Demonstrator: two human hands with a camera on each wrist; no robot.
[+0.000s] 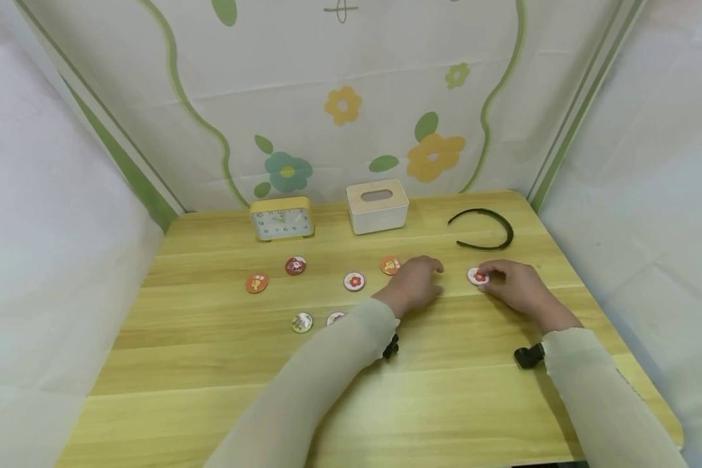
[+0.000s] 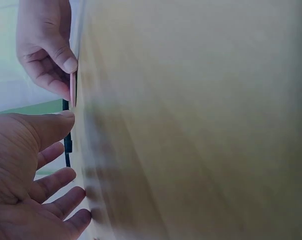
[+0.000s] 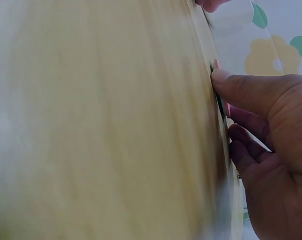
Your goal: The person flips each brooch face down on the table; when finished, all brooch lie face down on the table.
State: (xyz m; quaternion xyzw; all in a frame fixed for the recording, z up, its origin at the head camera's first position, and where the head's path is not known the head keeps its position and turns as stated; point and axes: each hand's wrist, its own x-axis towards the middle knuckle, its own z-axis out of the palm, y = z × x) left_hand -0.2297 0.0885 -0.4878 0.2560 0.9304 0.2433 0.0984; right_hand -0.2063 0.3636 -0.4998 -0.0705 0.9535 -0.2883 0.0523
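Note:
My right hand (image 1: 517, 286) pinches a round badge with a red flower on white (image 1: 475, 276) between thumb and fingers, at the right side of the table. Seen edge-on in the right wrist view, the badge (image 3: 221, 105) stays low by the wood. My left hand (image 1: 415, 283) holds nothing; its fingers are spread and loosely bent in the left wrist view, pointing toward the right hand. Behind the left wrist lies an orange badge (image 1: 389, 265), partly covered. Another red-flower badge (image 1: 353, 281) lies left of it. The left sleeve partly hides a further pale badge (image 1: 334, 317).
Farther left lie a red badge (image 1: 295, 265), an orange one (image 1: 256, 283) and a patterned pale one (image 1: 301, 322). Along the back stand a yellow alarm clock (image 1: 282, 218) and a tissue box (image 1: 379, 211). A black headband (image 1: 506, 227) lies behind my right hand.

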